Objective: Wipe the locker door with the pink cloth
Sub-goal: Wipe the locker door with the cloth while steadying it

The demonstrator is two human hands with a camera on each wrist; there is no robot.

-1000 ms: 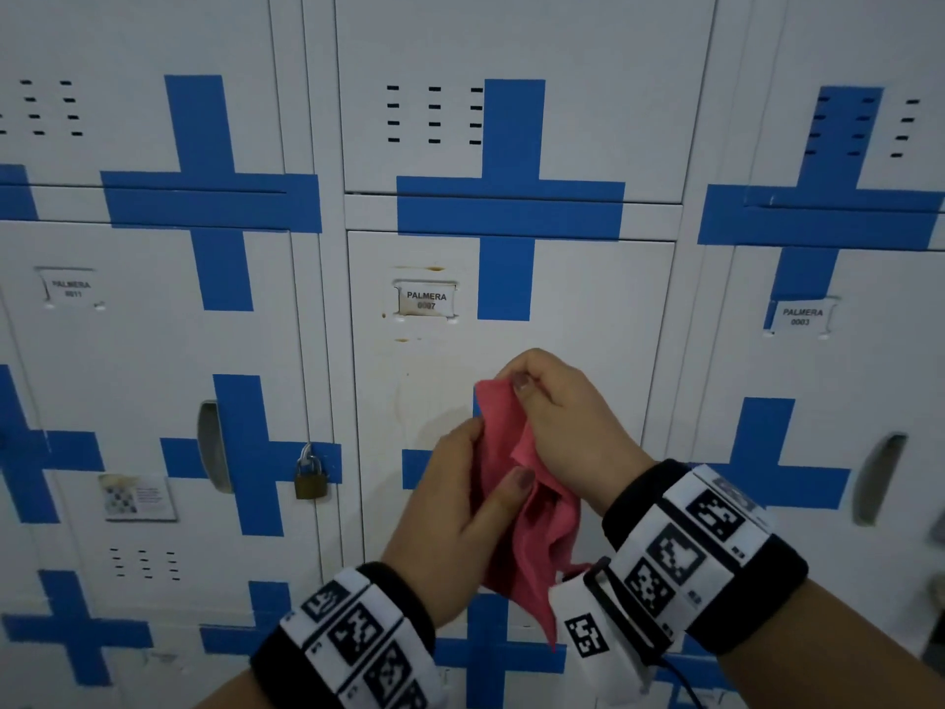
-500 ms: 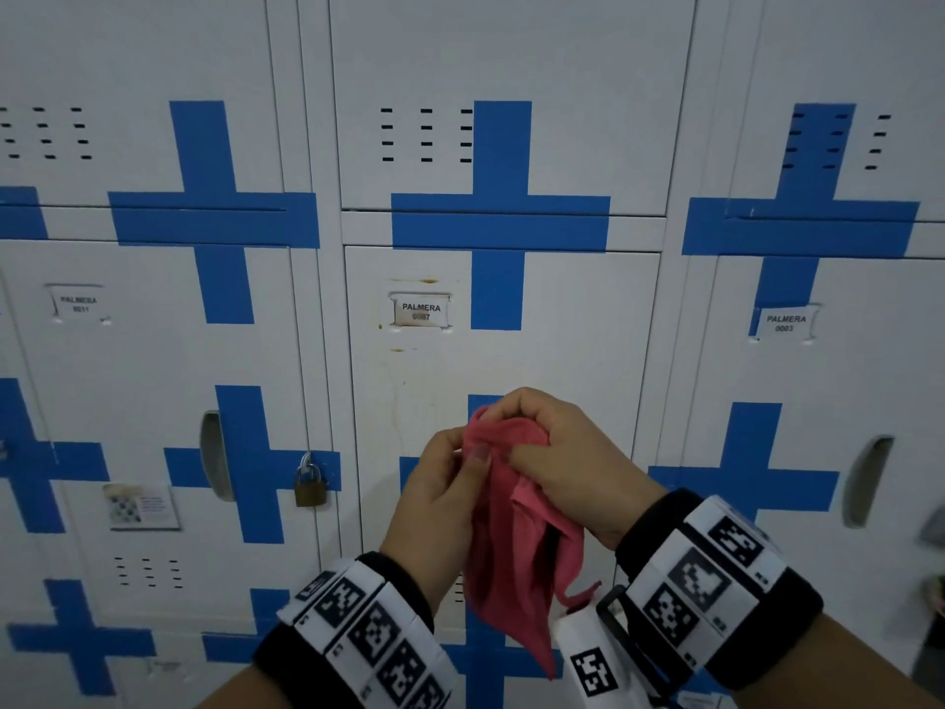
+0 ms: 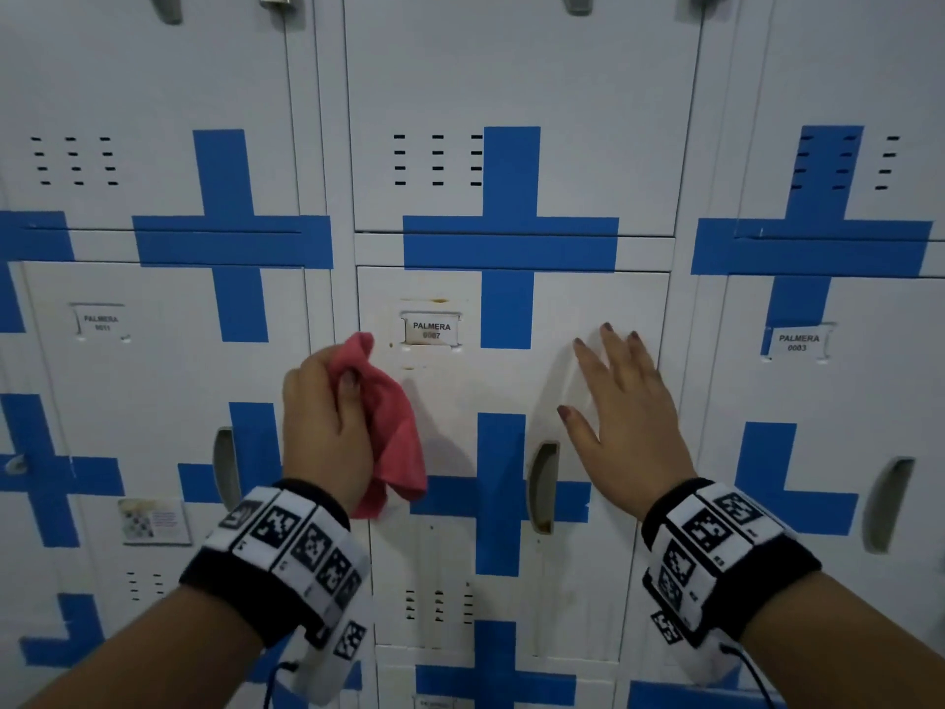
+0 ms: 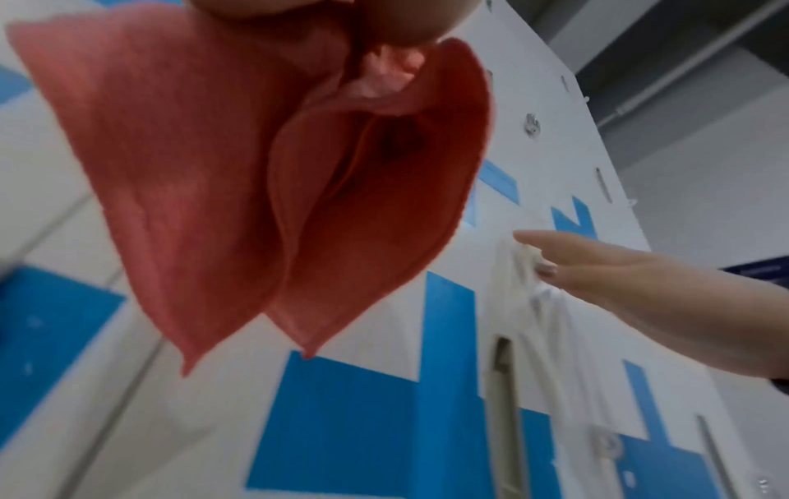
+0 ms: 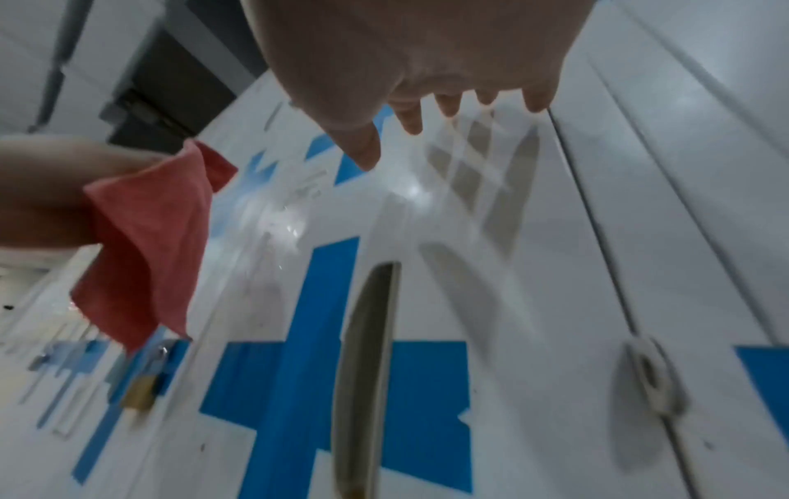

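Observation:
The white locker door (image 3: 450, 396) with a blue cross and a label reading PALMERA fills the middle of the head view. My left hand (image 3: 327, 417) grips the bunched pink cloth (image 3: 394, 427) at the door's left edge, just left of the label (image 3: 432, 330); most of the cloth hangs loose below my fist (image 4: 239, 175). My right hand (image 3: 621, 406) lies flat with fingers spread on the door's right side, above the recessed handle (image 3: 543, 486). From the right wrist view the spread fingers (image 5: 448, 104) reach the door panel and the cloth (image 5: 145, 243) shows at left.
Neighbouring lockers with the same blue crosses stand on both sides and above. A brass padlock (image 5: 138, 393) hangs on the left locker. Vent slots (image 3: 437, 606) sit low on the middle door, and rust marks (image 3: 434, 301) above its label.
The two hands, which held the cloth together before the door, have parted. The left hand kept the cloth and rose to the left; the right let go and lies flat on the door.

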